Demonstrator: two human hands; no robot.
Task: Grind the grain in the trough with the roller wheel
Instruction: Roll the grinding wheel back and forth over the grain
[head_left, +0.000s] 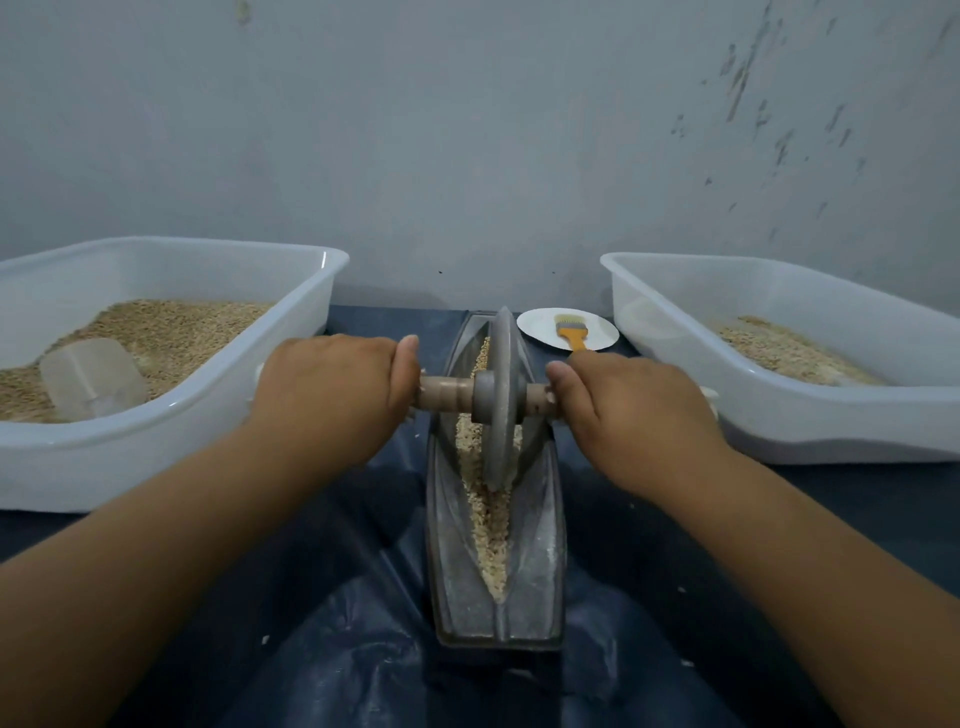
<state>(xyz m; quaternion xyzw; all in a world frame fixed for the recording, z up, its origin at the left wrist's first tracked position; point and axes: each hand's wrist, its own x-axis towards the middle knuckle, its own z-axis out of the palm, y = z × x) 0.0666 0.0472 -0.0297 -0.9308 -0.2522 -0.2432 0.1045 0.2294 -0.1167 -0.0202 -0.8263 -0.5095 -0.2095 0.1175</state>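
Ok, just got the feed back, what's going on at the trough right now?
A person grips the wooden axle of the roller wheel, left hand and right hand on either side. The wheel stands in the metal trough on a line of grain, much of it coarse. A left tub holds grain and a scoop; a right tub holds less.

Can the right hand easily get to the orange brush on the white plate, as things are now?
Probably yes. The brush lies on the plate just beyond the right hand, with nothing between them. But that hand grips the wheel's handle, so it must let go first.
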